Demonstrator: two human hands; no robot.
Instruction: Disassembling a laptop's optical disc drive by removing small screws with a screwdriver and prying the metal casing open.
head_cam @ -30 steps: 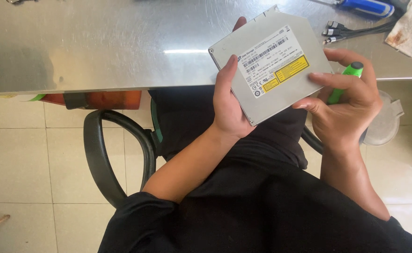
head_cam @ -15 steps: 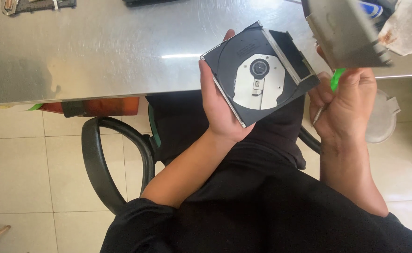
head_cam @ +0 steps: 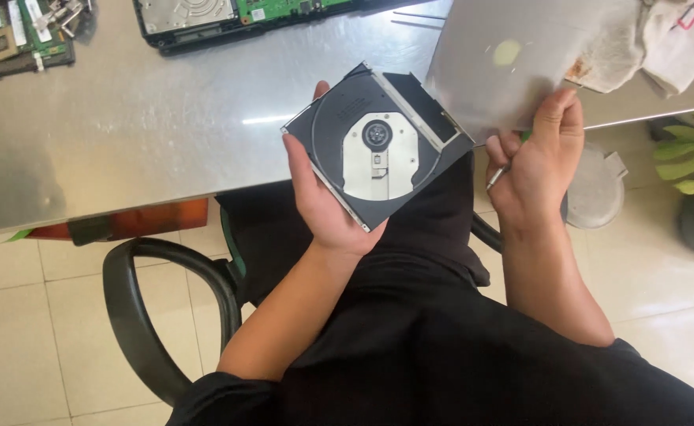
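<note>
L hand [head_cam: 327,209] cups an opened disc drive [head_cam: 378,143] from below, palm up; thumb lies along its near-left edge, one fingertip shows past the far corner. Fingers are curled snug round the drive, which sits tilted, inner side up: black round tray w/ a pale metal plate and hub in the middle. It's held above the table [head_cam: 149,134] edge, over the lap.

R hand [head_cam: 538,162] is just right of the drive, not touching it. Its fingers pinch the near edge of a flat grey metal cover [head_cam: 512,55], lifted up and away, blurred. A thin screwdriver [head_cam: 498,173] w/ a bit of green handle is tucked in the same hand, tip poking out toward the drive.

Far beyond L fingers: an open laptop base w/ green board [head_cam: 228,17] on the table. Far left: loose circuit boards [head_cam: 15,35]. Beyond R fingers: a white cloth [head_cam: 662,39]. Below: black chair arm [head_cam: 138,315], tiled floor.
</note>
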